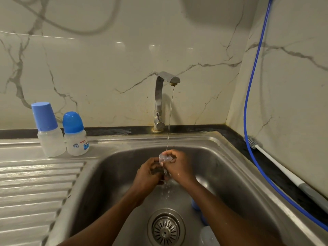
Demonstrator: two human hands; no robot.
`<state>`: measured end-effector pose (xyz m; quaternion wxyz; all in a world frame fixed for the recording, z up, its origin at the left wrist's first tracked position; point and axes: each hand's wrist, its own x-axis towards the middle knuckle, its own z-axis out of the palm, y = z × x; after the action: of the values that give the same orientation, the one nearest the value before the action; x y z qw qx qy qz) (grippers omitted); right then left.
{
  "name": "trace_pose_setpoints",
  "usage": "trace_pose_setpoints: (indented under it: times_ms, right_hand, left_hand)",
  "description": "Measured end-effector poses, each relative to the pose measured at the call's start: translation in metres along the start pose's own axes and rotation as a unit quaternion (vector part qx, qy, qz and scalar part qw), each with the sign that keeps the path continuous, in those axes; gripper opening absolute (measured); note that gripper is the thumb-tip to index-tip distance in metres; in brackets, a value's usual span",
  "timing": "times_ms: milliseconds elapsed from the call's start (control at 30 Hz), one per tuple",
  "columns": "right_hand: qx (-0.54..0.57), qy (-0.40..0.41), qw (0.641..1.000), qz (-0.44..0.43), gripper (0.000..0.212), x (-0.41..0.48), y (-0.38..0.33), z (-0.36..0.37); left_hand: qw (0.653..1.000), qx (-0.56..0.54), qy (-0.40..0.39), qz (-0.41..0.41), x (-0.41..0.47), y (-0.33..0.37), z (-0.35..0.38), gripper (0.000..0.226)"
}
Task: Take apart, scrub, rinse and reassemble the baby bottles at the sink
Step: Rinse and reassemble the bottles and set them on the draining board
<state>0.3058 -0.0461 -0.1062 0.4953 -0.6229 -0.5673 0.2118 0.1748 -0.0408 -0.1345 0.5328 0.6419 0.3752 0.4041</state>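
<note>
Your right hand [179, 166] pinches the clear nipple [164, 158] under the tap stream [169, 121], above the sink [230, 157]. Your left hand [149, 174] curls beside it, grip unclear. Soft, wet, slippery: hold its wide base.

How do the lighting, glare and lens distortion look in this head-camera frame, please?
Head view: dim, warm light; small glare spots on the marble backsplash and sheen on the drainboard; wide-angle bending bows the sink rim; the clear teat pinched in the right hand looks soft and blends with the water stream.
</note>
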Motion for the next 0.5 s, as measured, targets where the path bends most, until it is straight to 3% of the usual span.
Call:
trace_pose_setpoints:
  times_ms: [167, 267, 333, 500]
  right_hand:
    - [-0.025, -0.016, 1.000, -0.004, 0.016, 0.002, 0.004, -0.001]
    - [-0.070, -0.021, 0.997, -0.007, 0.024, 0.001, 0.009, -0.001]
    - [-0.091, -0.015, 0.996, -0.009, 0.015, 0.000, 0.012, -0.004]
    - [-0.029, -0.011, 0.999, -0.011, 0.014, 0.002, 0.011, -0.005]
  left_hand:
    - [1.000, -0.010, 0.002, 0.001, 0.002, 0.000, -0.001, 0.038]
    - [0.999, 0.026, 0.001, 0.018, 0.001, 0.000, 0.000, 0.049]
    - [0.999, 0.018, 0.021, 0.026, 0.001, 0.000, 0.000, 0.055]
    - [0.998, -0.003, 0.035, 0.043, 0.002, 0.000, -0.003, 0.058]
